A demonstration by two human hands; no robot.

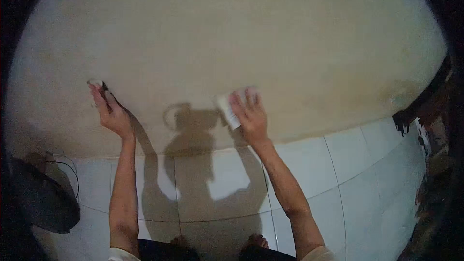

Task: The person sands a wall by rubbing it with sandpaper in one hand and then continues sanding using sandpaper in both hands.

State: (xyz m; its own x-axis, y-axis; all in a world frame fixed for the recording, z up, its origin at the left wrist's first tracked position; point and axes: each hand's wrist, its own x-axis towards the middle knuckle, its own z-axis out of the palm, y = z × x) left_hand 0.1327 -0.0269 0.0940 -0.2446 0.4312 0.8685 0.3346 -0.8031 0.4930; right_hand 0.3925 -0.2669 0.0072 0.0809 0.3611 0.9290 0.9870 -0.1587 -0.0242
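My right hand (252,118) presses a white folded sheet (224,106) flat against the beige wall (290,34). Its fingers are spread over the sheet, and faint dark marks show near the sheet's lower edge. To the left, my left hand (116,116) is raised close to the wall, its fingers closed about a small whitish object (95,82) at the fingertips. I cannot tell what kind of object that is. Shadows of both arms and of my head fall on the wall and floor between the hands.
White floor tiles (309,164) meet the wall's lower edge. A dark rounded object (46,198) with a thin black cable (76,176) lies at the left. Dark, partly unlit things (430,111) stand along the right side. My bare feet (258,240) show at the bottom.
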